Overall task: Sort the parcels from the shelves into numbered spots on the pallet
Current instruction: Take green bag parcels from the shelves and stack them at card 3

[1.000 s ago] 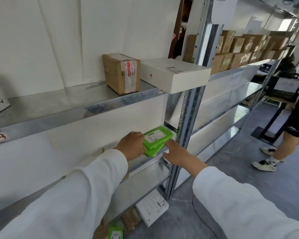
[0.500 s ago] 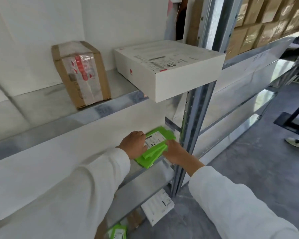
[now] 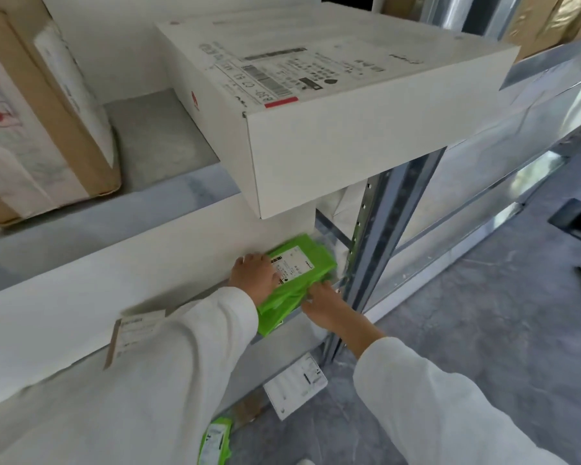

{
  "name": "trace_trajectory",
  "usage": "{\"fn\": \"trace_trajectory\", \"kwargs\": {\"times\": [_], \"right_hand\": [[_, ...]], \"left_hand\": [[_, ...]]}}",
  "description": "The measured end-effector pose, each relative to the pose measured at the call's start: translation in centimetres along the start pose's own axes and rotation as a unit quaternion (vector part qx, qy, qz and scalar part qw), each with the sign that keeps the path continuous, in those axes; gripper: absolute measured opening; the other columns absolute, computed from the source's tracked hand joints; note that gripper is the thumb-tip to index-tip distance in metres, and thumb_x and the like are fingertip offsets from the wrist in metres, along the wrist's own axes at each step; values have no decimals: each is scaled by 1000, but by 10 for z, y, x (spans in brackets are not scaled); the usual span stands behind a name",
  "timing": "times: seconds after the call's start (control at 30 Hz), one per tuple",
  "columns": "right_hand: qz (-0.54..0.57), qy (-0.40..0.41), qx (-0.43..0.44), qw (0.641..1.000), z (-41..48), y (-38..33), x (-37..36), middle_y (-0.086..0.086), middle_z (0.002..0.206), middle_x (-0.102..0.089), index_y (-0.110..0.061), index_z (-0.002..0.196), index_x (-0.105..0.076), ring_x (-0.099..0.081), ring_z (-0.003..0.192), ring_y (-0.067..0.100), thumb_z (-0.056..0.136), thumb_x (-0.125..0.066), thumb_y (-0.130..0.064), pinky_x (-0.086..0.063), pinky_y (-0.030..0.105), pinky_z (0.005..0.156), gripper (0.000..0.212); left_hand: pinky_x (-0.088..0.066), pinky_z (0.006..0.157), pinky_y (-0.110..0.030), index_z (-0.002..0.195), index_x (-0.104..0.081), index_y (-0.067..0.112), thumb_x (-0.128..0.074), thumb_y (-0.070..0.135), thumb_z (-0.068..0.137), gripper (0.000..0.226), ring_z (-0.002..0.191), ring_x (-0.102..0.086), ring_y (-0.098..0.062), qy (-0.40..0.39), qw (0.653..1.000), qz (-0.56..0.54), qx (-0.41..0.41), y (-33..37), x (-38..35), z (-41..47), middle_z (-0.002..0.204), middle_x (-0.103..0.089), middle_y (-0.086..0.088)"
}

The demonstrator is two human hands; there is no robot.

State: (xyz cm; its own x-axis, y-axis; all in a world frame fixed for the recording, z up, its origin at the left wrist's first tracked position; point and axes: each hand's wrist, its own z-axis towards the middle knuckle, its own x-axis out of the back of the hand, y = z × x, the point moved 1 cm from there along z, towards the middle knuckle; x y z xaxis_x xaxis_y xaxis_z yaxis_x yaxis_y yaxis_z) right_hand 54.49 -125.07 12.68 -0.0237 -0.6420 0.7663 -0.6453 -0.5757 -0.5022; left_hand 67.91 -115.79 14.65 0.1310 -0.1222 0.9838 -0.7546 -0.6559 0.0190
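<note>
Head view closer to green parcels point(image 3: 311, 263)

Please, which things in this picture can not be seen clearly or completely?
All in the head view:
- green parcels: how many are stacked is unclear; the left hand and the right hand cover the edges.
- right hand: fingertips hidden under the parcels.
- label on the top parcel: print too small and blurred.
- brown box: cut off by the left edge.
- pallet: out of view.

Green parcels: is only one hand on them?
No, the left hand and right hand both grip the green parcels.
</note>
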Motion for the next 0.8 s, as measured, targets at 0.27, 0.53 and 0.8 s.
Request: {"fn": "trace_trajectory", "kwargs": {"times": [0.27,0.53,0.8], "right_hand": [[85,-27,-52,995,13,-7,-2,16,106,-55,-3,107,-54,-55,109,34,102,-37,-25,-48,43,94,29],[379,-52,-179,906,5,-19,-7,19,122,-54,-14,133,-20,-65,87,32,94,-58,-13,-60,42,61,54],[370,-19,-131,919,-2,1,-1,14,135,-50,-9,131,-23,-55,118,33,94,-57,-12,-52,49,90,51]], "left_hand": [[-48,96,-40,132,-47,7,-54,47,92,57,117,-57,-30,-102,983,-137,71,-6,-15,3,131,-56,-13],[-44,98,-37,126,-56,1,-33,22,104,38,119,-56,-30,-112,974,-151,125,4,-9,-3,128,-58,-17],[-51,84,-36,93,-70,-8,-55,18,95,31,95,-67,-34,-49,841,-457,287,13,-36,-30,101,-70,-24]]}}
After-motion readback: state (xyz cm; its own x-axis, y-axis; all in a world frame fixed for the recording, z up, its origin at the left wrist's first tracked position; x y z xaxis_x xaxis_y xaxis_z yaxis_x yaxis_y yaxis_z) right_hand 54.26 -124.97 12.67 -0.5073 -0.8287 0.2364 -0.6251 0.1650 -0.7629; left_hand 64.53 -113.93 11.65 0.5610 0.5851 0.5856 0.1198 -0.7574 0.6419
